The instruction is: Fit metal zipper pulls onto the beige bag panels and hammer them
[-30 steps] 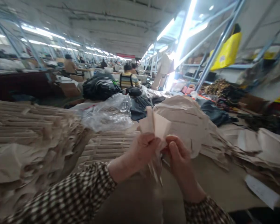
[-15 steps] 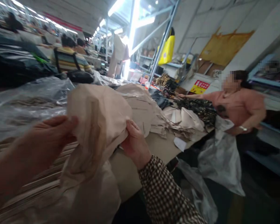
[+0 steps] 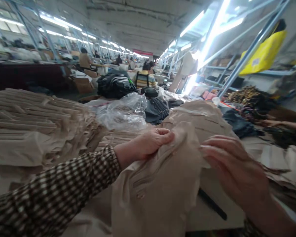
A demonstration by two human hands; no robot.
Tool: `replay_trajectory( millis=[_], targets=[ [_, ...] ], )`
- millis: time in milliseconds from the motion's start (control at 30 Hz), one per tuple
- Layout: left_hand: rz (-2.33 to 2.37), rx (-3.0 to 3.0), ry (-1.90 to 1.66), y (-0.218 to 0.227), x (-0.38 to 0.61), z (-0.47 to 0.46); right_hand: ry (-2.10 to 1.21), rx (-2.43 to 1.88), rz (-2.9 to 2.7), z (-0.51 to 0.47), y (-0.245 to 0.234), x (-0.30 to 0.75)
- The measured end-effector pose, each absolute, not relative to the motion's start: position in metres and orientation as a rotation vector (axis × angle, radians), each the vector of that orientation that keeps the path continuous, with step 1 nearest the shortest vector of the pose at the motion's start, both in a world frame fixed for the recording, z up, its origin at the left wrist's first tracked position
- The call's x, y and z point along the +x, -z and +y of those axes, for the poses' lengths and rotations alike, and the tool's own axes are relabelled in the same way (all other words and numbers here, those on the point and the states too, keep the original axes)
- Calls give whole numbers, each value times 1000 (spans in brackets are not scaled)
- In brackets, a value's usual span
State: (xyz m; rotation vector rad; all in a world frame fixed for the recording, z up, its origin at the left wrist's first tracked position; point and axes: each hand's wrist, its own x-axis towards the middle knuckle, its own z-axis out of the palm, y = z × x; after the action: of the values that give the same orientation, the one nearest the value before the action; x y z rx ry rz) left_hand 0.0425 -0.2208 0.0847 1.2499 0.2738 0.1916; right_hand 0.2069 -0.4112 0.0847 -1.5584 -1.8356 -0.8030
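Note:
My left hand [image 3: 148,143], in a checked sleeve, pinches the upper edge of a beige garment piece [image 3: 167,184] between thumb and fingers. The cloth hangs down toward me and shows a long stitched slit, with a small mark near its lower end. My right hand [image 3: 234,168] is beside the cloth's right edge, its fingers stretched out and slightly blurred. Whether the fingertips touch that edge I cannot tell. Behind the held cloth lies a heap of similar beige pieces [image 3: 199,115].
Stacked beige pieces [image 3: 27,115] fill the left side. Beyond are a clear plastic bag [image 3: 123,112] and dark folded cloth [image 3: 156,110]. A narrow black object [image 3: 213,204] lies on the table below my right hand. A co-worker's arm [image 3: 286,124] reaches in at right.
My view has swung left, bringing the left stacks into sight and most of the co-worker out. My right hand has let go of the cloth edge and its fingers have straightened; my left hand still grips.

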Motion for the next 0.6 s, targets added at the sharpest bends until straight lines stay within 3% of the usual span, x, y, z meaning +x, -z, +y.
replay_trajectory(
  millis=[233, 600],
  targets=[
    [145, 977, -108, -71, 40, -234, 621, -1347, -2044, -363, -80, 160],
    [181, 887, -66, -60, 30, -242, 627, -1276, -2072, -368, -71, 150]
  ],
)
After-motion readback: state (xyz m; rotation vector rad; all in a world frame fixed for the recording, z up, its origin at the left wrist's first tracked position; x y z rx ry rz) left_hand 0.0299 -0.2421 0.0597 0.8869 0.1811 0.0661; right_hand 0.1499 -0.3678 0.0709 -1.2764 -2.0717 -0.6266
